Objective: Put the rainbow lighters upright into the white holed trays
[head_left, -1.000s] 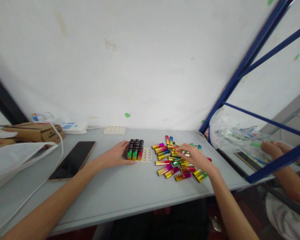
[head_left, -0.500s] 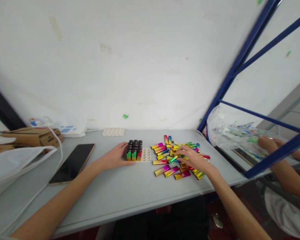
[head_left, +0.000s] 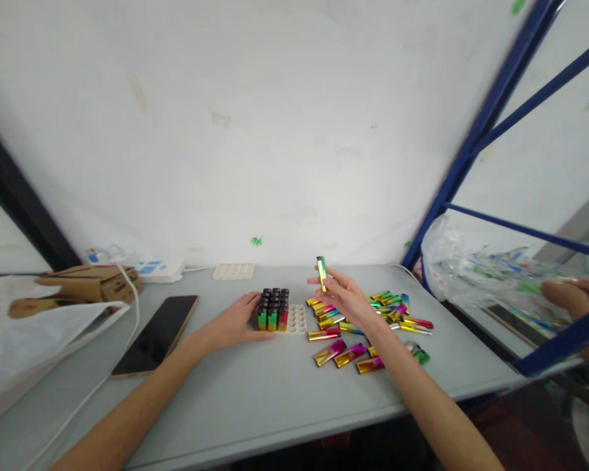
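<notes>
My right hand [head_left: 344,296] pinches a green and gold lighter [head_left: 321,273] upright in the air, above the left side of a loose pile of shiny multicoloured lighters [head_left: 328,353]. To the left stands a white tray [head_left: 297,319] with round holes. Several black-topped lighters [head_left: 273,310] fill its left part upright; its right part shows bare holes. My left hand [head_left: 235,322] is closed around the left side of this group, thumb along the front and fingers behind, steadying it. Some of its fingertips are hidden behind the lighters.
A phone [head_left: 160,333] lies left of my left hand, with a white cable [head_left: 133,288] beside it. Cardboard boxes [head_left: 88,284] and a white bag [head_left: 39,353] sit far left. Another holed tray [head_left: 233,271] lies by the wall. Another person's hand [head_left: 569,297] is beyond the blue frame [head_left: 471,144].
My right hand has lifted the green and gold lighter from the pile, moved left and turned it upright. My left hand stays at the tray. The view has shifted slightly.
</notes>
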`<state>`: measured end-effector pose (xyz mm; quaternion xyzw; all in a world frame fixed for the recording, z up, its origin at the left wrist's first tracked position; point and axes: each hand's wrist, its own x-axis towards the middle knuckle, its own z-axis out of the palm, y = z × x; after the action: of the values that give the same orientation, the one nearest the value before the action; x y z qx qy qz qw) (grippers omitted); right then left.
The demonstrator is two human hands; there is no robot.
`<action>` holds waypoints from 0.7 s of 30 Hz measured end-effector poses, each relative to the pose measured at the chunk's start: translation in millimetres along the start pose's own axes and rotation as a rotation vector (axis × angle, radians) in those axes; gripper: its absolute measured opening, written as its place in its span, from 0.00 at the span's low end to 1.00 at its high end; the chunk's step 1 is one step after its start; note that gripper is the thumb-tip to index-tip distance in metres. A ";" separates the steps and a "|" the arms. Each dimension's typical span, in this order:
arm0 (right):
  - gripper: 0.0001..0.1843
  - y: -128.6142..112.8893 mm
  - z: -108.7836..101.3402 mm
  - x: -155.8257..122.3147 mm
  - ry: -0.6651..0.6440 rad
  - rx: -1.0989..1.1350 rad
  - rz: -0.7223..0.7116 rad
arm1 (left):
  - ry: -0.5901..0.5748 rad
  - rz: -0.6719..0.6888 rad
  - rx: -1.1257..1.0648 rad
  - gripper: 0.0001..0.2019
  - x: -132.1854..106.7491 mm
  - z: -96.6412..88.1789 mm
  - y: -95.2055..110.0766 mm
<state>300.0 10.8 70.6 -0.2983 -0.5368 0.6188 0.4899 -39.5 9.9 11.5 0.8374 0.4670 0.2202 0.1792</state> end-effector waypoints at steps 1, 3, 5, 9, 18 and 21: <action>0.32 -0.1 6.5 7.5 -0.034 0.002 -0.001 | 0.000 -0.001 0.005 0.49 -0.3 -0.4 1.0; 0.32 3.2 18.0 18.3 -0.078 0.011 -0.006 | -0.001 0.012 0.002 0.49 -0.7 -0.7 2.1; 0.35 11.2 26.5 23.5 -0.087 0.019 -0.008 | -0.002 0.032 -0.020 0.48 -0.7 -0.9 2.4; 0.28 30.4 31.3 23.2 -0.073 -0.092 0.034 | -0.017 0.022 -0.045 0.48 -0.1 -1.1 2.2; 0.39 47.9 25.7 20.6 0.066 -0.287 0.025 | -0.034 0.005 -0.022 0.49 1.2 -2.4 4.9; 0.36 50.6 24.9 19.1 0.211 -0.494 -0.082 | -0.027 0.003 -0.016 0.48 1.5 -2.7 4.4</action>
<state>256.8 22.1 31.3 -0.4496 -0.6289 0.4144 0.4802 -37.1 9.2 16.2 0.8395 0.4617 0.2128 0.1917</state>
